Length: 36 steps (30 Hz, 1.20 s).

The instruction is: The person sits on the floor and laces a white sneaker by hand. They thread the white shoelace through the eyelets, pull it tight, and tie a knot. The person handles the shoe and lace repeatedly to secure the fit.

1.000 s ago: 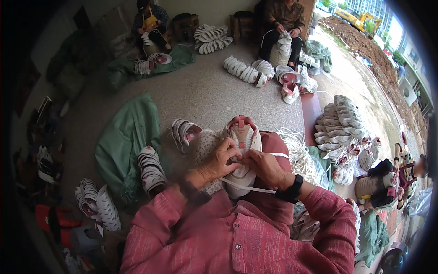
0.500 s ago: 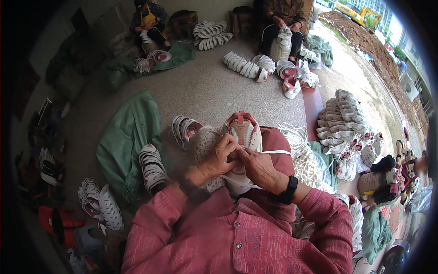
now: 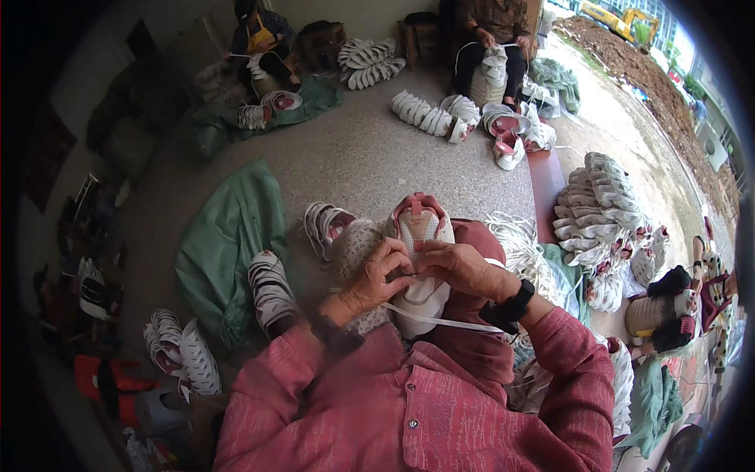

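A white and beige shoe [image 3: 425, 303] with pinkish-red lining rests on my lap, heel away from me and toe toward me. My left hand [image 3: 380, 274] is closed at the shoe's left side, its thumb and forefinger against the lacing area. From the right, my right hand [image 3: 468, 271] pinches at the same spot, its fingertips meeting the left ones. A flat white shoelace [image 3: 452, 322] runs across the toe to the right, below my hands. What exactly lies between the fingertips is hidden, though the lace appears to be worked there.
Loose white laces [image 3: 515, 244] are heaped to my right, beside a tall stack of shoes [image 3: 598, 208]. On the left lie a green sack [image 3: 232, 236] and nested shoes [image 3: 270, 291]. Two people sit at the back with shoes; another person's limbs show at far right.
My right hand has turned and shifted slightly right, its fingers now higher on the shoe. The lace across the toe now shows as a longer strand reaching right.
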Available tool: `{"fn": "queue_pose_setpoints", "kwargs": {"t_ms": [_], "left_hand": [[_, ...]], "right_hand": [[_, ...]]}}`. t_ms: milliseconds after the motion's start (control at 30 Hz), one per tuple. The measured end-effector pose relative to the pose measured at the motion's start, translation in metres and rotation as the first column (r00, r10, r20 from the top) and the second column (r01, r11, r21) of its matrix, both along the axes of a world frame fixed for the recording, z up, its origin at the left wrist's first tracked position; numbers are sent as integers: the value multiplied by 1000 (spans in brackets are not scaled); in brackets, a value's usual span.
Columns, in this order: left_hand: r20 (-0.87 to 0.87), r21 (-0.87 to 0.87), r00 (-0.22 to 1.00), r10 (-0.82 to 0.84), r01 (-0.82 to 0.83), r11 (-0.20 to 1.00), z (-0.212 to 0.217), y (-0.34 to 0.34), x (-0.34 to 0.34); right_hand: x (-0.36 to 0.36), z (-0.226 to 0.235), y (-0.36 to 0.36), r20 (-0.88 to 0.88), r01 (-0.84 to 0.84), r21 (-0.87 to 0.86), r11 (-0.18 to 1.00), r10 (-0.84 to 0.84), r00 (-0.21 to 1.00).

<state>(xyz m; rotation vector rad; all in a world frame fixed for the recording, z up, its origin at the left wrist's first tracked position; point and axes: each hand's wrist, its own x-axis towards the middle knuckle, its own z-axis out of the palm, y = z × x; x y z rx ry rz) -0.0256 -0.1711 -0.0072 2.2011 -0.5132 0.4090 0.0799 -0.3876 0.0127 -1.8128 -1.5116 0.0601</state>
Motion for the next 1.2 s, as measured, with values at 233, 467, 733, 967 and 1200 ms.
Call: {"fn": "queue_pose_setpoints", "kwargs": {"t_ms": [233, 467, 733, 967, 1200], "left_hand": [[145, 74, 974, 175, -187, 980, 2, -20, -9], [140, -46, 888, 439, -437, 898, 6, 22, -33], [-133, -316, 222, 966, -933, 171, -52, 291, -178], [-423, -879, 885, 195, -348, -325, -25, 205, -126], [-254, -865, 967, 18, -219, -452, -32, 237, -118]], "right_hand": [[-19, 20, 1, 186, 223, -277, 934, -176, 967], [-26, 24, -15, 42, 279, -348, 895, -282, 958], [-38, 25, -29, -180, 418, -274, 866, -473, 862], [-59, 51, -115, -786, 177, -289, 941, -339, 518], [-78, 50, -207, -498, 660, 726, 196, 811, 308]]}}
